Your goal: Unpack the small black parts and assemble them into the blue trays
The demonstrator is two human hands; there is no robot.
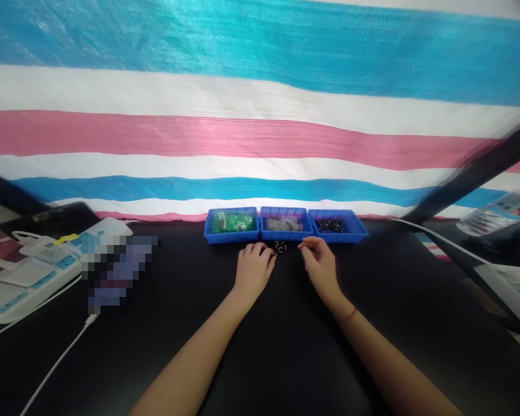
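My left hand (253, 267) lies palm down on the black tabletop, fingers bent and slightly apart, with nothing visible in it. Its thumb and index finger are beside a small pile of black and silver screw-like pieces (280, 247). To the right of that pile, my right hand (319, 264) has its thumb and index fingertips pressed together; whatever they hold is too small to make out. Just beyond my hands stand three blue bins in a row: the left bin (231, 237) with green packets, the middle bin (286, 236) with clear small bags, the right bin (356, 226) with dark small pieces.
At the left are white power strips (47, 277) with plugs, a blurred-out device (121, 271) and its white cable (56, 361). A striped tarp (260, 138) hangs behind the bins. On the right, another power strip (513, 289) and a clear plastic bag (498, 214) lie past a cable.
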